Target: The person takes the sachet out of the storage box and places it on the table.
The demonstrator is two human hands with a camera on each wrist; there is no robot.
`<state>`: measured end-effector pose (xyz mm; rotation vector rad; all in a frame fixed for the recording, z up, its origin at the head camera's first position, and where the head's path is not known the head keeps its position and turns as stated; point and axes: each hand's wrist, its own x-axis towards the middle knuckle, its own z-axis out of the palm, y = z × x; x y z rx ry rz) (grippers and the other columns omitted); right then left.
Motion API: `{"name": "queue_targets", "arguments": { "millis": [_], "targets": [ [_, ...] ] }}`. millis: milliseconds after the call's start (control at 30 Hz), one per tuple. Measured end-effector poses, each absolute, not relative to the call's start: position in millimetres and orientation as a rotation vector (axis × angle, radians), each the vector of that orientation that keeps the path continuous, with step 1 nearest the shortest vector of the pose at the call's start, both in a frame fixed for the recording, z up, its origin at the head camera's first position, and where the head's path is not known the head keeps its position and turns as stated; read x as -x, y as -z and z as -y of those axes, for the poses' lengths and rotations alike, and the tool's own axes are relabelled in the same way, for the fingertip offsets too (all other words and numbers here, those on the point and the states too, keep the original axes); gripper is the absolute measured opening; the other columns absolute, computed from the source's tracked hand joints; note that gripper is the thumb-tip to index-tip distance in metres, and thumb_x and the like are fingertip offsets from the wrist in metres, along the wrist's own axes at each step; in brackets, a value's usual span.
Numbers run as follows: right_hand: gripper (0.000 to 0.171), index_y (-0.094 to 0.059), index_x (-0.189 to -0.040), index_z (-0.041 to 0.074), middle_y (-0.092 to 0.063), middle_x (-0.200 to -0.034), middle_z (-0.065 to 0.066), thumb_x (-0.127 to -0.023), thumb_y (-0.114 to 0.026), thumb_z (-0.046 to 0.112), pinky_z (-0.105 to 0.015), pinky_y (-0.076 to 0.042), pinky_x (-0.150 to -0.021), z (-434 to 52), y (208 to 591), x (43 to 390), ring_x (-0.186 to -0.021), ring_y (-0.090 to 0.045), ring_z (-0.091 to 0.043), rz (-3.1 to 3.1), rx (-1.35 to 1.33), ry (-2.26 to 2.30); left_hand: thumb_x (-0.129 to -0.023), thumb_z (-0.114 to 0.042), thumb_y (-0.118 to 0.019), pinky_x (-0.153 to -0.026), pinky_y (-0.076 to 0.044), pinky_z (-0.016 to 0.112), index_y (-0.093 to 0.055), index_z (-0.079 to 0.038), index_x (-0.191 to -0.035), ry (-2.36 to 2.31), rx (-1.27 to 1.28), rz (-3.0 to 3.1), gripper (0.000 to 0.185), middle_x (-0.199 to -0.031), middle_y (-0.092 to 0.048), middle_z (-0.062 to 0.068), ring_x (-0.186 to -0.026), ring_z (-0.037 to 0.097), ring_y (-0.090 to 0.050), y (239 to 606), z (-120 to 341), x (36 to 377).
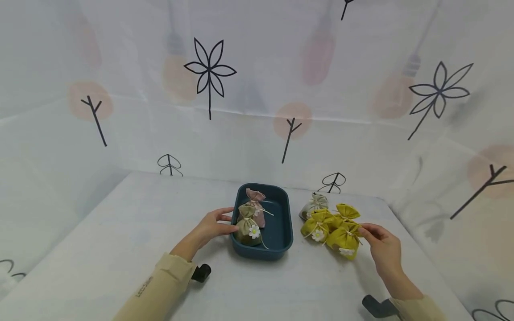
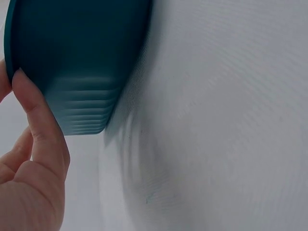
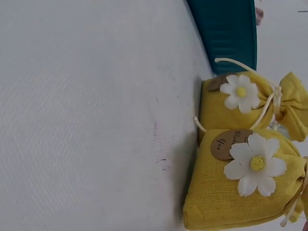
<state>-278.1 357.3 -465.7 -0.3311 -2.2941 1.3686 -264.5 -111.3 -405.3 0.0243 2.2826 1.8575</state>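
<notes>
Yellow pouches (image 1: 342, 240): three; grey pouch (image 1: 314, 205), pink pouch (image 1: 259, 217), green pouch (image 1: 244, 232): one each.

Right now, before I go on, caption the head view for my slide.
Left hand holding a tub with pink pouch and green pouch inside, right hand pinching a yellow pouch.

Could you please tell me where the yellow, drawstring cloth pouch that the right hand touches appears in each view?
Head: yellow cloth pouch, right of centre.
Left wrist: not in it.
Right wrist: pouch, lower right, nearest the camera.
Shared landmark: teal, round-cornered, plastic-looking tub, in all three.
</notes>
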Motion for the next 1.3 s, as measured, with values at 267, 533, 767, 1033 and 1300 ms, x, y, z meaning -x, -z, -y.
{"name": "queue_targets", "arguments": {
  "millis": [267, 533, 767, 1033, 1300],
  "targets": [
    [0.045, -0.066, -0.112, 0.013, -0.065, -0.103, 0.001, -0.084, -0.063, 0.047, -0.011, -0.046, -0.068, -356.6, 468.1, 281.1, -0.091, -0.056, -0.008, 2.343, 0.360, -1.330, -0.075, -0.011, -0.079, -0.077, -0.053, 0.033, -0.046, -0.010, -0.137, -1.872, -0.021, -2.268, 0.070, -0.118, -0.053, 0.016, -0.090, 0.020, -0.060, 408.7, 111.4, 264.9],
    [0.048, -0.063, -0.117, 0.002, -0.064, -0.099, 0.005, -0.085, -0.068, 0.038, -0.010, -0.046, -0.066, -316.1, 398.9, 230.1, -0.082, -0.055, 0.002, 2.359, 0.332, -1.385, -0.075, -0.010, -0.079, -0.077, -0.053, 0.034, -0.046, -0.010, -0.137, -1.887, -0.035, -2.267, 0.070, -0.118, -0.053, 0.016, -0.090, 0.019, -0.060, 408.8, 110.4, 264.3],
    [0.043, -0.061, -0.119, 0.002, -0.063, -0.104, 0.000, -0.088, -0.065, 0.032, -0.008, -0.045, -0.068, -302.8, 382.6, 219.5, -0.080, -0.055, 0.003, 2.373, 0.331, -1.363, -0.075, -0.009, -0.079, -0.077, -0.053, 0.034, -0.046, -0.009, -0.137, -1.891, -0.043, -2.266, 0.070, -0.118, -0.052, 0.017, -0.089, 0.019, -0.060, 410.5, 110.5, 264.7],
    [0.037, -0.067, -0.108, 0.003, -0.067, -0.099, -0.002, -0.082, -0.072, 0.029, -0.012, -0.049, -0.065, -306.8, 401.7, 230.5, -0.080, -0.060, -0.003, 2.254, 0.115, -1.417, -0.075, -0.009, -0.078, -0.077, -0.053, 0.034, -0.046, -0.008, -0.137, -1.901, -0.060, -2.267, 0.069, -0.117, -0.052, 0.016, -0.089, 0.019, -0.060, 413.1, 110.1, 266.0],
    [0.037, -0.064, -0.109, -0.003, -0.065, -0.100, -0.005, -0.084, -0.071, 0.024, -0.011, -0.048, -0.067, -280.8, 387.2, 220.5, -0.080, -0.058, -0.002, 2.271, 0.101, -1.413, -0.075, -0.009, -0.079, -0.077, -0.053, 0.034, -0.047, -0.009, -0.136, -1.904, -0.069, -2.269, 0.069, -0.116, -0.053, 0.016, -0.089, 0.019, -0.060, 414.4, 109.2, 266.8]
  ]
}}
